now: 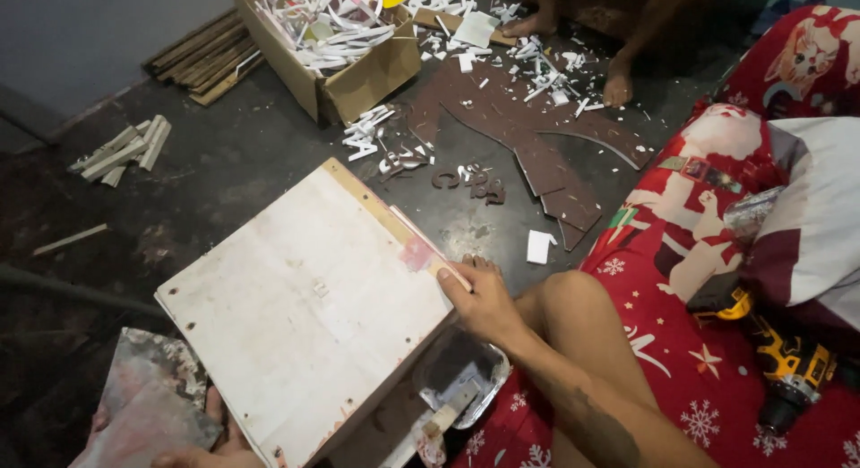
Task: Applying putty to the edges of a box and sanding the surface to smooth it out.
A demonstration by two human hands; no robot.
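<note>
Two hands are engaged on a white board [305, 311], which is held tilted above the dark floor [224, 177]. Its far edge is clasped by the right hand [479, 300], fingers curled over it. Its near corner is met by the left hand [219, 446], mostly hidden; that grip cannot be told. A foil tray [461, 374] lies just beneath the right-hand grip.

I see one package: an open brown cardboard box [345, 69] at the top of my view, standing on the dark floor [233, 154] and heaped with white offcuts [313, 20] (flaps folded outward). No labels, signs or screens.
</note>
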